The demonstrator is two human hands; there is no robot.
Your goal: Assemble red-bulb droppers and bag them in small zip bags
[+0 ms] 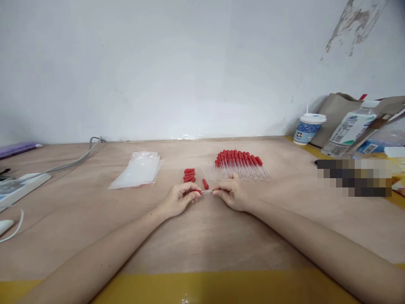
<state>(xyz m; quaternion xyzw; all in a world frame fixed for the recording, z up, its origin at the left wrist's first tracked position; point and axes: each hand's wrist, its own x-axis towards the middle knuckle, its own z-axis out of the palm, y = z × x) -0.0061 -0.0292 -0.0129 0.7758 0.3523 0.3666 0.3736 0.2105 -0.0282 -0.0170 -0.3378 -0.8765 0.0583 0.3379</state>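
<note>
My left hand pinches a red rubber bulb between thumb and fingers. From the other side, my right hand grips a thin clear dropper tube, whose end meets the bulb; how deep it sits in the bulb I cannot tell. Just beyond my hands lies a single red bulb, with a small pile of red bulbs to its left. Several bare clear tubes lie behind my right hand. Beside them is a fanned row of droppers with red bulbs on their far ends.
A stack of clear plastic bags lies left of the bulbs. At the right stand a paper cup, a water bottle and a grey bag. A power strip with a grey cable sits at the left. A white wall backs the table.
</note>
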